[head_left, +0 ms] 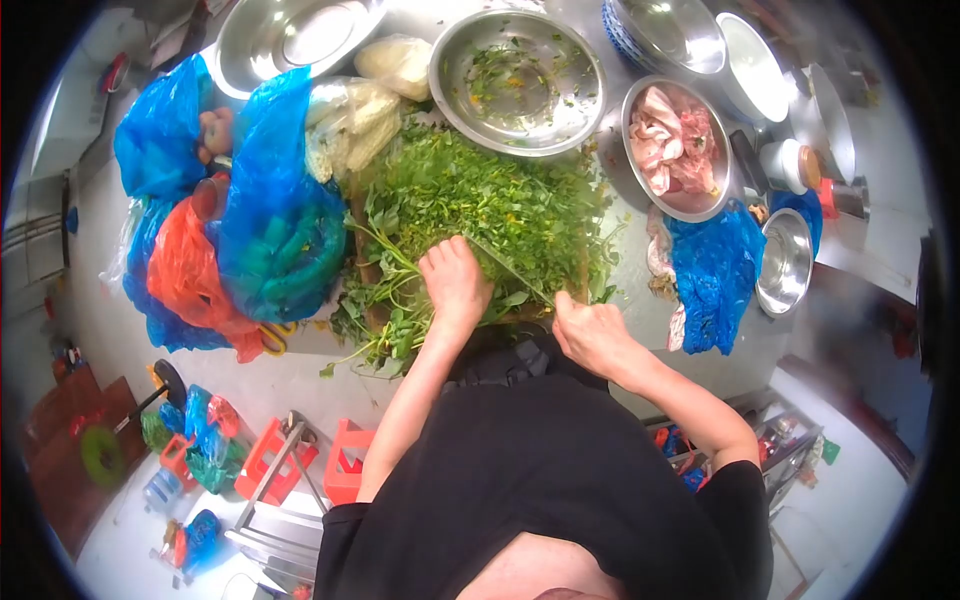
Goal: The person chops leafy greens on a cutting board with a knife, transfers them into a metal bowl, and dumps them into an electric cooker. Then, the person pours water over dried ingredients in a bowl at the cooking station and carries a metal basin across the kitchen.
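My right hand (pixel 592 335) is closed around the handle of a knife, and the handle itself is hidden in my fist. The thin knife blade (pixel 508 262) slants up and left from that fist across the greens. Close to the blade's far end, my left hand (pixel 456 281) is curled over a bunch of long-stemmed leafy greens (pixel 385 250), whose stems stick out to the left. A thick heap of chopped greens (pixel 480 185) lies beyond both hands, covering most of a wooden board whose edge (pixel 362 235) shows at the left.
A metal bowl (pixel 518 140) with leaf scraps stands behind the heap. Raw meat (pixel 680 140) fills another bowl at right, above a blue plastic bag (pixel 718 275). Blue bags (pixel 275 190) and a red bag (pixel 195 270) crowd the left. Red stools (pixel 270 460) stand below.
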Demonstrator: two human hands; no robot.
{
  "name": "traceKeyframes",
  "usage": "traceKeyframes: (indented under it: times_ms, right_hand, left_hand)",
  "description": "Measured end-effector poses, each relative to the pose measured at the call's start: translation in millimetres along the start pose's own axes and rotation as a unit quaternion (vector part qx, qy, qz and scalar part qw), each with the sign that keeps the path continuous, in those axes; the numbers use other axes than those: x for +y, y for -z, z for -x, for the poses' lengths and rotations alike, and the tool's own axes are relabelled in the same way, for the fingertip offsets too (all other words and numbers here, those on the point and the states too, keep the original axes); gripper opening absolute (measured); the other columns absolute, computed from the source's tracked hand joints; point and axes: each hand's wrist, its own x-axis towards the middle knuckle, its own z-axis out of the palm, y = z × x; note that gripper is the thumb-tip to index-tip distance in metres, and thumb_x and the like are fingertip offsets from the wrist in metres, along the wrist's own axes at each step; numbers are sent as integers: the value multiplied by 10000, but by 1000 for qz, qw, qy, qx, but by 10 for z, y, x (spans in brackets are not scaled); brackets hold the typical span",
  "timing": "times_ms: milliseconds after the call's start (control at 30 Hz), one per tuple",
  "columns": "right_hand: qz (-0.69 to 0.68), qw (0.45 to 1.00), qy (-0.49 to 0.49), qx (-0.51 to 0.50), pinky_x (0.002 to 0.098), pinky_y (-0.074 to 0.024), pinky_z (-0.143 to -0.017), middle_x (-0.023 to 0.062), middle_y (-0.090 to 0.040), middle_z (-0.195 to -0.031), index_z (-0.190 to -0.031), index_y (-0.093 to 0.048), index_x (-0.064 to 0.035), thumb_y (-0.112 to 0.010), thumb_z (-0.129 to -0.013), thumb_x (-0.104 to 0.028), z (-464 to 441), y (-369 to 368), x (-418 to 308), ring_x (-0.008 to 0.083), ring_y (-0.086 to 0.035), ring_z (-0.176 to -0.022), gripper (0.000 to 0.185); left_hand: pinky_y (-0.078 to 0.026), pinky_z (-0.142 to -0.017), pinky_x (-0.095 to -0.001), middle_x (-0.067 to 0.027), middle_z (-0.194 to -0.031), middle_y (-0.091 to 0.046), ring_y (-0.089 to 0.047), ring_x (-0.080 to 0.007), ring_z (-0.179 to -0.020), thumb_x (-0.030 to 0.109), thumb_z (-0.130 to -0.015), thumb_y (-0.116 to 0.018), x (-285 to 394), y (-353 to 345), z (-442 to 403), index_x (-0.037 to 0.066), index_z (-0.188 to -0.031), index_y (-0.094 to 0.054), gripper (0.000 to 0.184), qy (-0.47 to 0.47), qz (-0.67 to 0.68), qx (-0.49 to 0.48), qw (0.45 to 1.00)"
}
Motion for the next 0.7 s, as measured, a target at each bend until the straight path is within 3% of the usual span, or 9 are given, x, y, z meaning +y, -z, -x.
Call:
traceKeyframes:
  times_ms: [167, 333, 400, 533, 700]
  right_hand:
    - [-50, 996, 27, 68, 506, -517, -530, 207, -613, -577, -859, -483, 11, -605, -861, -83, -713, -582, 173, 408, -652, -569, 154]
    - [-50, 995, 32, 85, 512, -519, -541, 203, -616, -582, -882, -494, 12, -602, -863, -93, -1011, -681, 200, 415, -654, -582, 152]
    - [-46, 993, 39, 97, 502, -519, -533, 193, -616, -578, -885, -493, -1, -601, -879, -114, -1005, -654, 254, 404, -654, -570, 157]
    - [-48, 992, 45, 105, 490, -515, -521, 189, -612, -572, -858, -475, -12, -586, -897, -121, -503, -180, 58, 394, -651, -556, 160]
    - [-24, 996, 13, 81, 492, -515, -512, 184, -611, -567, -856, -475, -11, -592, -890, -117, 33, -143, -72, 388, -650, -543, 161]
  left_hand:
    - [-407, -828, -444, -135, -977, -550, -530, -307, -921, 225, -563, -863, -2, 14, -3, 9, -1044, -520, 630, -20, 3, 5, 1000]
    - [-406, -843, -451, -138, -994, -553, -532, -313, -937, 223, -576, -859, -69, -20, 7, -6, -1085, -523, 651, -47, 15, 15, 999]
    - [-400, -904, -455, -157, -1071, -548, -531, -336, -1027, 258, -554, -900, -70, 22, -4, -20, -1173, -493, 791, -13, 36, -37, 999]
    - [-406, -880, -448, -150, -1026, -552, -536, -331, -986, 221, -599, -853, -39, 43, 15, -28, -1129, -505, 681, -4, 24, -15, 1000]
    - [-402, -887, -450, -166, -1053, -543, -528, -358, -1007, 274, -540, -916, -15, 14, 15, -32, -1153, -467, 819, 35, 43, -10, 998]
